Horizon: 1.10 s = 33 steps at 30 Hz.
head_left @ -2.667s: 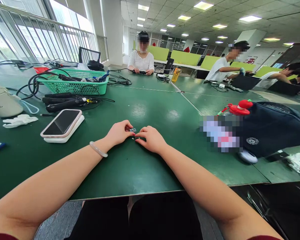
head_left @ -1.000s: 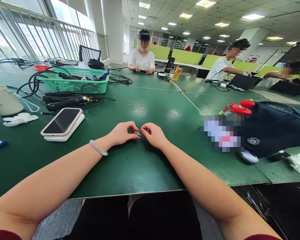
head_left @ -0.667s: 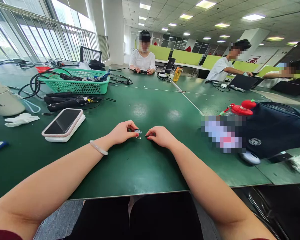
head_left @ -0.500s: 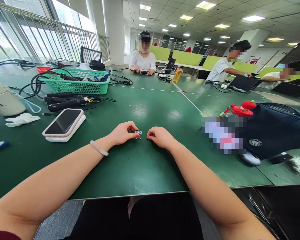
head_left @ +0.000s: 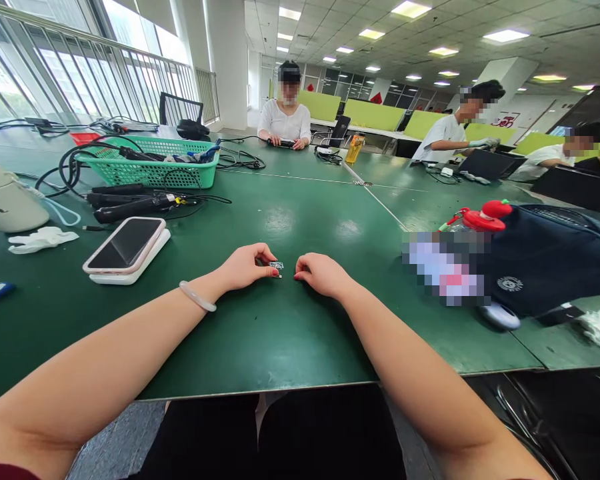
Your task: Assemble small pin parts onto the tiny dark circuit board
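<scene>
Between thumb and fingers, my left hand [head_left: 251,265] pinches a small circuit board [head_left: 277,265] just above the green table [head_left: 290,333]. A tiny pale piece shows under the thumb; its kind is too small to make out. A little to the right, my right hand [head_left: 323,273] is closed, with thumb and fingertips pressed together at the table. Whether anything is between those fingertips is hidden. A narrow gap separates the two hands.
Two stacked phones [head_left: 127,247] lie left of my hands, near a green basket [head_left: 155,172] of cables and some black handles [head_left: 130,205]. A white bottle [head_left: 10,200] stands far left. To the right are a dark bag [head_left: 550,260] and a mouse [head_left: 500,316]. Several people sit across the table.
My hands and the circuit board stay almost in place. At the far right, a co-worker has raised their gloved hands above the laptop.
</scene>
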Each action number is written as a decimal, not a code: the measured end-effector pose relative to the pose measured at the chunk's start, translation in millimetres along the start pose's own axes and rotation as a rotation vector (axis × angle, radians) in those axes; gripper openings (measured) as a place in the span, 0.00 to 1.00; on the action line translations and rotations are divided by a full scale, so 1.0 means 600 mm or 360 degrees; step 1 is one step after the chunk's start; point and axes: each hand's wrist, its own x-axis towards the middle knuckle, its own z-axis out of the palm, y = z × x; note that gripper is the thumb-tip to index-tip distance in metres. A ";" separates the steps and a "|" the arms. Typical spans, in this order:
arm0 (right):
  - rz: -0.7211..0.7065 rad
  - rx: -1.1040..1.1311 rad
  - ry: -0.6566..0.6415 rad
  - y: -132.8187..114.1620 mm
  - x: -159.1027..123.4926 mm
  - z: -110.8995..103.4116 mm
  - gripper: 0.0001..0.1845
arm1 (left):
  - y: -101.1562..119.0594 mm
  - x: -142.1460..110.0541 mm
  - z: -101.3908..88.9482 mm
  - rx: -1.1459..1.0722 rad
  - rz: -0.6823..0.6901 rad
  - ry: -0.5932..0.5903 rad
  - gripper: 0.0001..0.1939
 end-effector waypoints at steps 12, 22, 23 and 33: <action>-0.0308 -0.0043 0.0553 -0.042 -0.011 0.004 0.07 | 0.010 -0.003 0.005 -0.0200 -0.0009 0.0002 0.17; -0.0392 -0.0150 0.0630 -0.045 -0.014 0.005 0.14 | 0.017 -0.005 0.006 -0.0423 -0.0049 -0.0002 0.18; -0.0397 -0.0145 0.0632 -0.045 -0.014 0.006 0.14 | 0.017 -0.006 0.005 -0.0433 -0.0051 -0.0007 0.18; -0.0476 -0.0103 0.0747 -0.047 -0.014 0.010 0.15 | 0.018 -0.007 0.005 -0.0671 -0.0052 -0.0080 0.17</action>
